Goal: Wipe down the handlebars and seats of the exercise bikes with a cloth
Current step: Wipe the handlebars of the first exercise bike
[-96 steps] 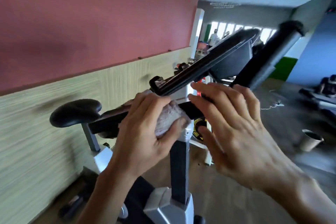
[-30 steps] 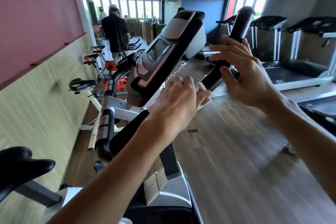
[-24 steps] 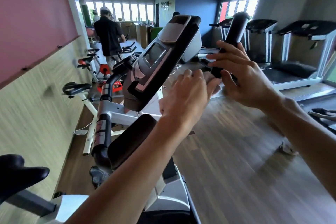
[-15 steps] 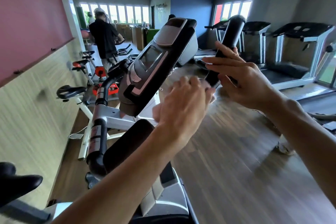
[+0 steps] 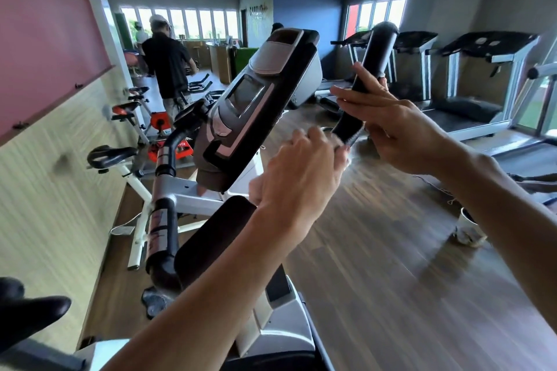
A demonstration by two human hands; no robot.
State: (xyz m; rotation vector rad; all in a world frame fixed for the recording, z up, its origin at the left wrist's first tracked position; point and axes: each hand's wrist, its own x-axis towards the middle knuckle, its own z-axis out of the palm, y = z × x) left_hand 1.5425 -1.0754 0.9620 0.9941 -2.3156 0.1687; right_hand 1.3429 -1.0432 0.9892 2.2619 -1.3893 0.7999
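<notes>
Head view: two hands (image 5: 297,172) (image 5: 404,132) hold one handlebar (image 5: 366,81), one cloth (image 5: 337,141).

A wooden plank floor (image 5: 376,250) is carrying everything here. The nearest exercise bike (image 5: 271,325) is standing on it at the bottom, and further bikes (image 5: 135,166) are lining up along the left wall. A white cup (image 5: 468,230) is sitting on the boards at right. Treadmills (image 5: 470,93) are standing along the far right side near the windows. A person in a black shirt (image 5: 168,69) is standing on the floor farther back.
</notes>
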